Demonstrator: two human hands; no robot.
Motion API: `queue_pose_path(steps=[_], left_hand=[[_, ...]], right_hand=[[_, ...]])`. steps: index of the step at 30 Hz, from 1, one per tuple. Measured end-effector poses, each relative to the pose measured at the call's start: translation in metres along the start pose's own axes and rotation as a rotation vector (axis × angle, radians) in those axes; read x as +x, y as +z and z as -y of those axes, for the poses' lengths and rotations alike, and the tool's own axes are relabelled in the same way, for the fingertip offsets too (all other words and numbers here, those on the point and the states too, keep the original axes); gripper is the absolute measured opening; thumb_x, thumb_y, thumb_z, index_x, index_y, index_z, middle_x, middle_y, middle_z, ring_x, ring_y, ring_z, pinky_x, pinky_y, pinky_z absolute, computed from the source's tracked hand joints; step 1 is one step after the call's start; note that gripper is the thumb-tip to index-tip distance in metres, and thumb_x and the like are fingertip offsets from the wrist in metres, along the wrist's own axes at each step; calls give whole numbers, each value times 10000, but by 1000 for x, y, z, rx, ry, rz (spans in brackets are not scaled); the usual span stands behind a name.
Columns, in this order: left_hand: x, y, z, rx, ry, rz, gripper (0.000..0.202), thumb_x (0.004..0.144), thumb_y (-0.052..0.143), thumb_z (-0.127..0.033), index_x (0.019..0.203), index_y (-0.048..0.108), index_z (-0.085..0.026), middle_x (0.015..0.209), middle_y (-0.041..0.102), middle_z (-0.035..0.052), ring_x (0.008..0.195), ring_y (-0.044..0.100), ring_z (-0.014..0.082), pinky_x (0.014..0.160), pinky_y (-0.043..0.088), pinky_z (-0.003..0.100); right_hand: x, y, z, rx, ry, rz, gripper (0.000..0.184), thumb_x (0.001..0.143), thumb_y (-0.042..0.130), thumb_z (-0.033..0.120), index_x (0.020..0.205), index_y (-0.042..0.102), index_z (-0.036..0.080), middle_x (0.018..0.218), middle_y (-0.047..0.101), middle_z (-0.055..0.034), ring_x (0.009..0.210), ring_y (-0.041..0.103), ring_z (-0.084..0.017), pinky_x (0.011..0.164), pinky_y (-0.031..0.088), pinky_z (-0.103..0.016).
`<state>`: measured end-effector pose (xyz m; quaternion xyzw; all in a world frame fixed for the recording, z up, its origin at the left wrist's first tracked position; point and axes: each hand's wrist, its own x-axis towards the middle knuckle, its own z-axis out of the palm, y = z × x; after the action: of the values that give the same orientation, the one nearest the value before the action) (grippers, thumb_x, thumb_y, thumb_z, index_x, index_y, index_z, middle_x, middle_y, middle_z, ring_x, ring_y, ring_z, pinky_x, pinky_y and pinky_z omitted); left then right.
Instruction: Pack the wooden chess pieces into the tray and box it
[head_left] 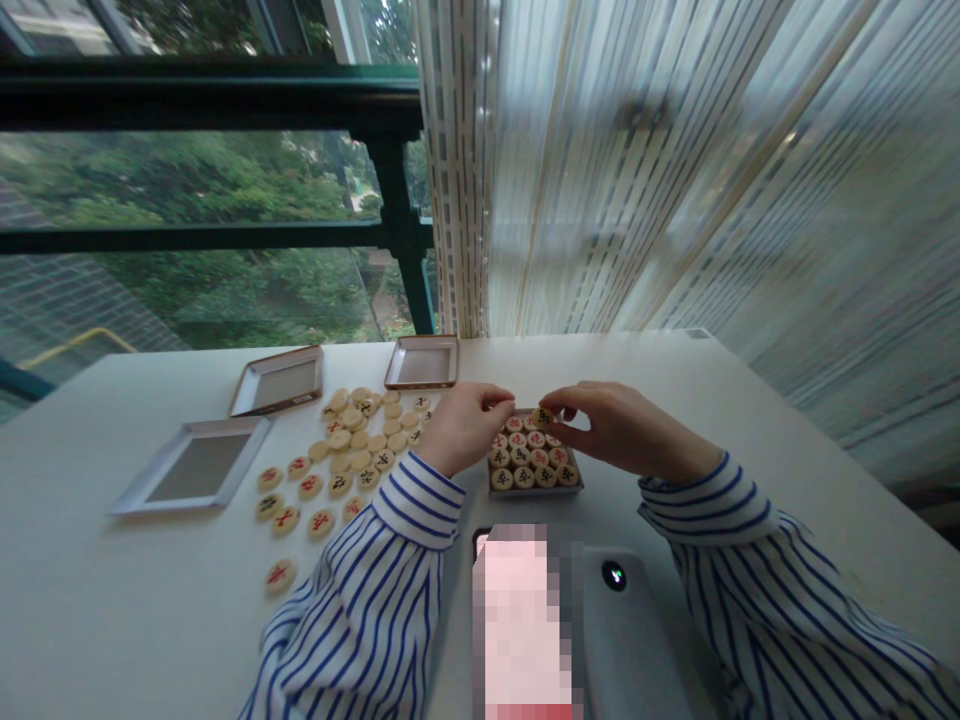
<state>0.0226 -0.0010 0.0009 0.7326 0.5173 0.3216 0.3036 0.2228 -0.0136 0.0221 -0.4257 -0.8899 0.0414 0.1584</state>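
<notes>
Long white sleeves with thin blue stripes, the cuffs striped crosswise

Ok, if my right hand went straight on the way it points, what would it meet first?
Probably your left hand, across the open box; depth is unclear, so your right hand might brush the boxed pieces first.

Left arm extends forward, angled inward. Left hand presents its back upward, fingers bent, thumb near the index finger; grip undetermined. Right arm reaches forward and inward from the opposite side. Right hand points toward the left one, thumb and index finger set in a pinch. Hands near each other, not touching.
</notes>
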Motion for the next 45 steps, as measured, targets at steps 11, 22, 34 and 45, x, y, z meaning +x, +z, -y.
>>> queue_pose_path(steps=[11, 22, 34, 45], left_hand=[[-3, -7, -2, 462, -61, -30, 276, 800, 461, -286, 898, 701, -195, 933, 704, 55, 884, 630, 201, 793, 458, 291], [-3, -4, 6, 611, -110, 72, 344, 810, 432, -334, 1029, 654, -189, 1002, 681, 75, 954, 608, 231, 830, 455, 332], [-2, -4, 9, 632, -134, 161, 326, 813, 419, -346, 1003, 659, -234, 978, 684, 76, 952, 611, 234, 813, 460, 338], [-1, -3, 12, 606, -138, 187, 340, 815, 409, -361, 1012, 655, -234, 979, 682, 86, 953, 610, 232, 830, 452, 344]], right_hand=[[0, -2, 1, -74, 38, 124, 232, 836, 477, 368, 947, 632, 236, 788, 668, -10, 677, 584, -133, 604, 377, -247], [3, 4, 2, -81, 109, 299, 238, 806, 480, 368, 919, 642, 237, 825, 682, -34, 724, 604, -157, 613, 386, -251], [4, 11, 4, -130, 115, 368, 228, 785, 492, 390, 897, 638, 256, 774, 673, -29, 671, 590, -165, 547, 334, -254], [6, 14, 5, -127, 95, 393, 238, 794, 485, 361, 921, 648, 242, 822, 677, -44, 722, 598, -178, 587, 360, -262]])
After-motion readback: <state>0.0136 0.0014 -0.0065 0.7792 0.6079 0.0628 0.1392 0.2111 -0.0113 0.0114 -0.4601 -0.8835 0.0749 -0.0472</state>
